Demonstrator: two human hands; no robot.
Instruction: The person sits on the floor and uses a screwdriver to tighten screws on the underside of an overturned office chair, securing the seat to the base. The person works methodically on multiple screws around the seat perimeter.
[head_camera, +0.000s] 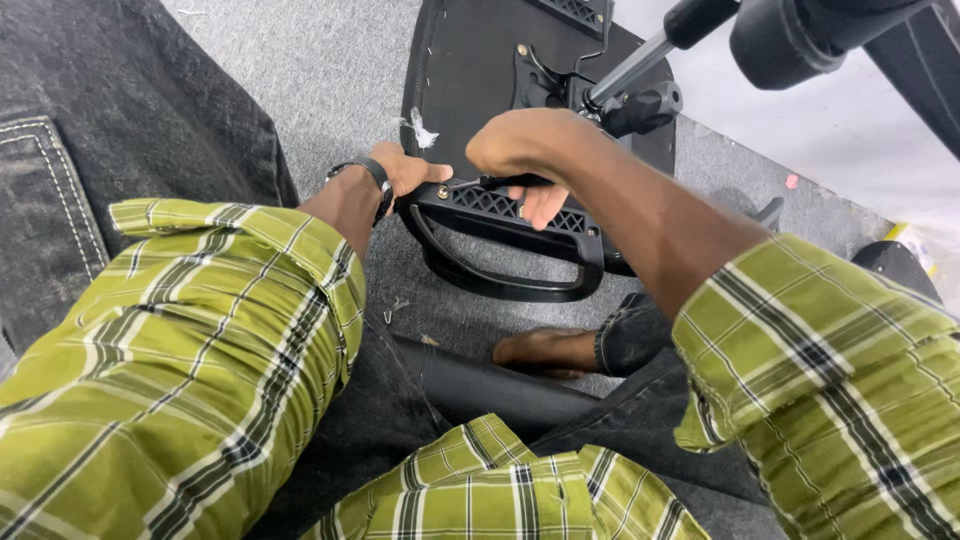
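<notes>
— Report your hands.

— Your left hand (405, 172) is wrapped around the near end of the black armrest (505, 240), thumb pressed on top. Your right hand (520, 160) closes on the armrest's latticed upper bar, fingers curled under.

— Where does the armrest sit?

— It lies against the upturned chair seat (480, 60) on the grey floor (330, 70), beside the chrome column (625, 70).
</notes>
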